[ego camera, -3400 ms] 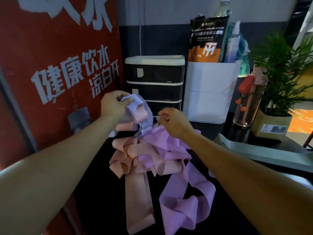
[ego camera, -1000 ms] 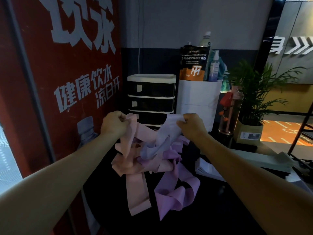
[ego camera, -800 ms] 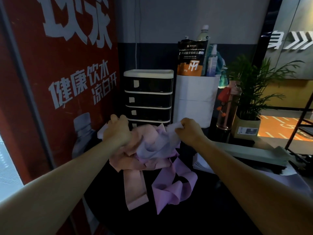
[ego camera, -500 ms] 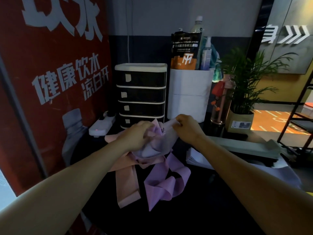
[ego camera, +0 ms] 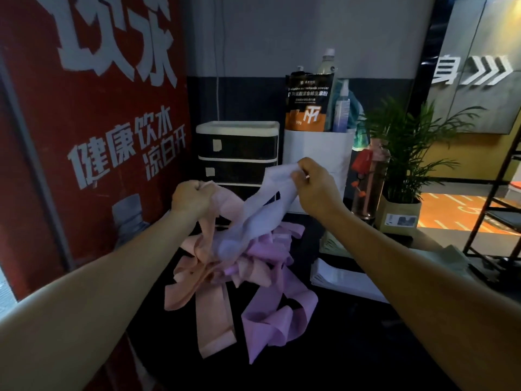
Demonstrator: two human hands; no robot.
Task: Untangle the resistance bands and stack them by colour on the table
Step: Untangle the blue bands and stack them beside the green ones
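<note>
**Bands mid-tangle, both hands gripping**

Your left hand (ego camera: 191,200) is a closed fist, fingers curled round a fold of the peach band (ego camera: 210,277); the band drops straight down from under those fingers into the knot. Your right hand (ego camera: 315,187) pinches the top edge of the pale lavender band (ego camera: 253,218), thumb and fingers clamped on it, held up higher than the left fist and off to its right. From the pinch the lavender band runs down and leftward, ending in the knot below and between your two hands.

The purple band (ego camera: 279,314) lies under the knot, below your right fingers, its loose loops spilling toward you on the black table (ego camera: 338,348). A flat tail of the peach band lies beside it, below your left fingers. All three bands are tangled together; nothing is stacked by colour.

Beyond your fingers: a black drawer unit (ego camera: 238,156) with a white top, a white bin (ego camera: 318,153) holding a powder pouch (ego camera: 308,103) and a spray bottle (ego camera: 341,108). Right of your right fingers, a potted plant (ego camera: 406,153); below your right wrist, a stack of white papers (ego camera: 344,277). Left of your left fist, a red sign (ego camera: 93,122) with white characters.
</note>
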